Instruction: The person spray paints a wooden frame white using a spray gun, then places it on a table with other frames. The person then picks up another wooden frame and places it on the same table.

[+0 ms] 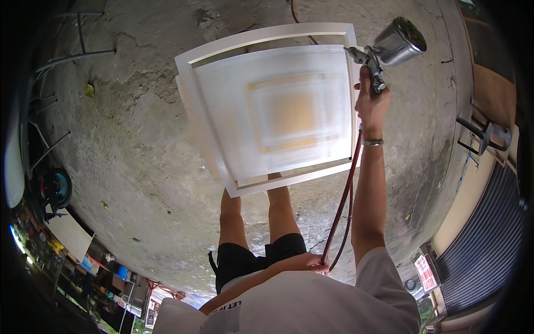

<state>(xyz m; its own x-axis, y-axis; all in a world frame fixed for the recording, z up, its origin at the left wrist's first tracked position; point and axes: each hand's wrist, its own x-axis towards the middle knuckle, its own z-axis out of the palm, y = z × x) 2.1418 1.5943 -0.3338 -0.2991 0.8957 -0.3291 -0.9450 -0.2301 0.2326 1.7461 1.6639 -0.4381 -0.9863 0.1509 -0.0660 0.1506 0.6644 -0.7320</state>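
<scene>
The fingers of the right hand grip the spray gun, by the upper right corner of the white frame. Its nozzle points left; its cup's long axis slants up rightward. The left hand pinches the red hose.

Your floor surface is grey, cracked, stained concrete. To your left, note thin metal legs and a dark wheel with a blue-green rim. To your right, note a dark metal frame, a cream wall and a dark corrugated shutter. Your lower-right boundary shows greenery. Daylight illuminates your area.
</scene>
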